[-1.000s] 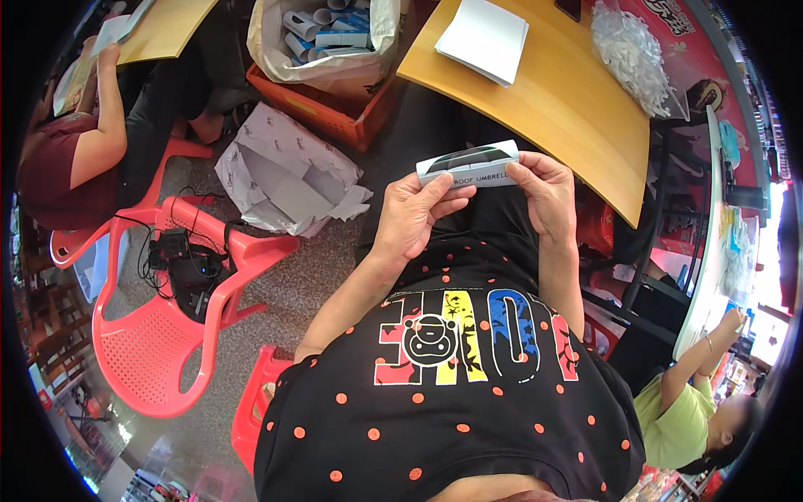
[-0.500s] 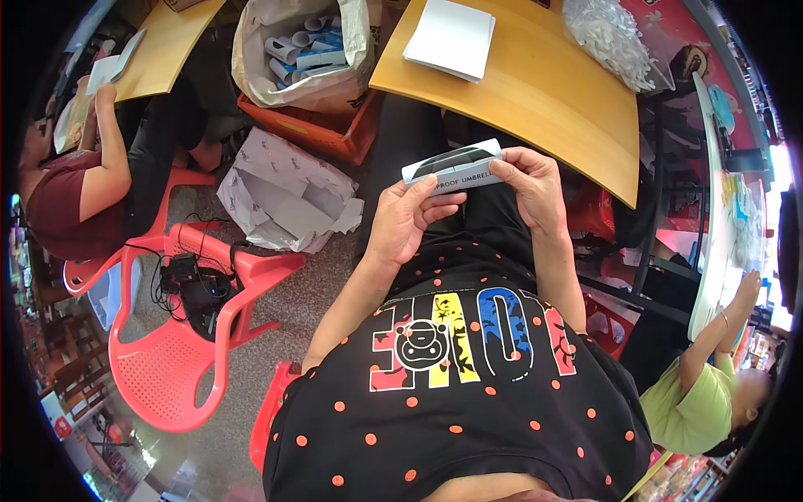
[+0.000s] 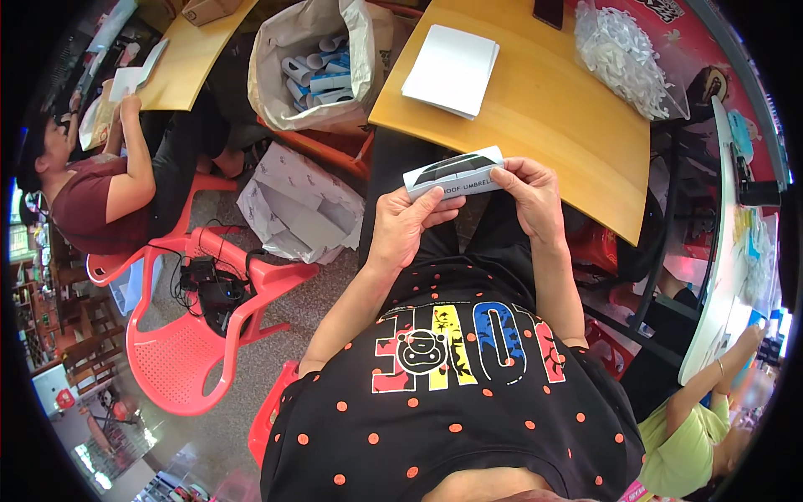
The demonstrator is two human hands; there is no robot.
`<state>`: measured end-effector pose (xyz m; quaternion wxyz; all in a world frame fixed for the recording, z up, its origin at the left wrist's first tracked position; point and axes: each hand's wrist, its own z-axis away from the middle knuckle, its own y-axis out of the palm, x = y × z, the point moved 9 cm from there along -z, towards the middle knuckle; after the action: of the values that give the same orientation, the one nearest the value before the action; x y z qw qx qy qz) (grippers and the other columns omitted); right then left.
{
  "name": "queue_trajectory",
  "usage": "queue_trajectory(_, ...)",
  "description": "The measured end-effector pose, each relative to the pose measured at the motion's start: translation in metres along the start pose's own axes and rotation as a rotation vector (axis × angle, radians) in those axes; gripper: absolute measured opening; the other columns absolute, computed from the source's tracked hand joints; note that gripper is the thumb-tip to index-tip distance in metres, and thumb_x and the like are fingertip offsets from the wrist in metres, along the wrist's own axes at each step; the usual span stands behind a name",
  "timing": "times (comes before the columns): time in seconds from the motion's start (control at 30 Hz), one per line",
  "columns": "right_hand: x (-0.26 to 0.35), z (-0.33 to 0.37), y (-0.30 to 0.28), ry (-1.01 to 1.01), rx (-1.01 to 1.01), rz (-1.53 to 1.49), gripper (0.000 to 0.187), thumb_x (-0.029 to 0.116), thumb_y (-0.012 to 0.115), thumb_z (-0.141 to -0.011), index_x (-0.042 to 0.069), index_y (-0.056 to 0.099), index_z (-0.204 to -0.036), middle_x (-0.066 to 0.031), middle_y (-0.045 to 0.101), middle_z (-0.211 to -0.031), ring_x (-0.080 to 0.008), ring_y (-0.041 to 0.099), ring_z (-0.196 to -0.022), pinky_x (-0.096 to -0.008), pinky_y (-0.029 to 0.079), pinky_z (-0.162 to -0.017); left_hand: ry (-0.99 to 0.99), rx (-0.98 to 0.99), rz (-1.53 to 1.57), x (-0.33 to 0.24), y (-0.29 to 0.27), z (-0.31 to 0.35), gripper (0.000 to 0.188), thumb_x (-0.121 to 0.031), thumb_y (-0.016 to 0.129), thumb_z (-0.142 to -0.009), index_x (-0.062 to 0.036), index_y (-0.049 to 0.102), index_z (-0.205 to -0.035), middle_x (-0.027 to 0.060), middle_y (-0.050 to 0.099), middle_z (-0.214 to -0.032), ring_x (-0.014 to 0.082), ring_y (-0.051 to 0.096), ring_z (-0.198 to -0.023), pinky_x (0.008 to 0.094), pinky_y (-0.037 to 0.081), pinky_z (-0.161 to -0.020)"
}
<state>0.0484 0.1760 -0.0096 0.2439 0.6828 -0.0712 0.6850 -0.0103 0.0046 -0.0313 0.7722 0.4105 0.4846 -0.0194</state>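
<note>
Fingers [image 3: 441, 216] on left hand [image 3: 396, 230] and right hand [image 3: 537, 199] pinch the pale sleeve [image 3: 460, 181] mid-frame, I'd guess so its curl holds.

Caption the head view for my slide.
Left hand and right hand hold a curled printed card beside a wooden table.

"What's on the yellow wooden table [image 3: 544, 117]?"

"Left, a rectangular white paper stack [image 3: 452, 71]; right, a bulging clear plastic bag [image 3: 623, 63]."

"Around it?"

"In front, a pale-blue card tube [image 3: 464, 186]; left, a round-mouthed cream sack [image 3: 322, 117]."
</note>
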Motion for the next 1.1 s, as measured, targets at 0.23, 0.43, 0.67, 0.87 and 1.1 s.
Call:
queue_trajectory(0.23, 0.083, -0.027, -0.001, -0.324, -0.067, 0.671, 0.027, 0.008, 0.074, -0.076, 0.002, 0.067, -0.101, -0.0045, 0.065, -0.091, -0.0135, 0.060, -0.081, -0.0275, 0.049, -0.067, 0.173, -0.059, -0.234, -0.043, 0.019, -0.037, 0.024, -0.006, 0.055, -0.093, 0.0070, 0.060, -0.112, 0.0191, 0.066, -0.102, 0.0281, 0.068, -0.090, 0.0343, 0.058, -0.077)
queue_trajectory(0.43, 0.112, -0.036, 0.004, -0.720, 0.051, 0.962, 0.022, 0.002, 0.075, -0.072, 0.005, 0.067, -0.092, -0.0099, 0.062, -0.089, -0.0252, 0.061, -0.079, -0.0334, 0.050, -0.068, 0.380, -0.033, -0.626, -0.065, 0.055, -0.058, 0.020, 0.000, 0.057, -0.091, 0.0082, 0.062, -0.108, 0.0116, 0.070, -0.091, 0.0157, 0.067, -0.085, 0.0276, 0.054, -0.077)
queue_trajectory(0.67, 0.105, -0.051, -0.002, -0.825, 0.176, 1.081, 0.014, -0.002, 0.067, -0.075, 0.002, 0.057, -0.084, -0.0103, 0.060, -0.083, -0.0270, 0.060, -0.077, -0.0354, 0.049, -0.067, 0.476, -0.050, -0.850, -0.063, 0.075, -0.073, 0.019, 0.001, 0.057, -0.090, 0.0073, 0.063, -0.107, 0.0128, 0.071, -0.089, 0.0151, 0.068, -0.082, 0.0272, 0.054, -0.074)
queue_trajectory(0.87, 0.099, -0.061, -0.011, -0.858, 0.184, 1.042, 0.014, 0.000, 0.062, -0.075, 0.003, 0.048, -0.077, -0.0121, 0.052, -0.077, -0.0288, 0.055, -0.073, -0.0382, 0.045, -0.064, 0.447, -0.059, -0.847, -0.053, 0.079, -0.083, 0.023, -0.001, 0.056, -0.091, 0.0077, 0.060, -0.112, 0.0135, 0.070, -0.092, 0.0165, 0.068, -0.084, 0.0286, 0.055, -0.074)
queue_trajectory(1.1, 0.091, -0.066, -0.010, -0.822, 0.174, 1.041, 0.015, 0.000, 0.062, -0.074, 0.003, 0.047, -0.077, -0.0125, 0.050, -0.076, -0.0295, 0.053, -0.072, -0.0387, 0.044, -0.064, 0.430, -0.103, -0.817, -0.050, 0.077, -0.085, 0.023, -0.002, 0.057, -0.091, 0.0066, 0.061, -0.112, 0.0138, 0.070, -0.090, 0.0166, 0.068, -0.083, 0.0279, 0.055, -0.074)
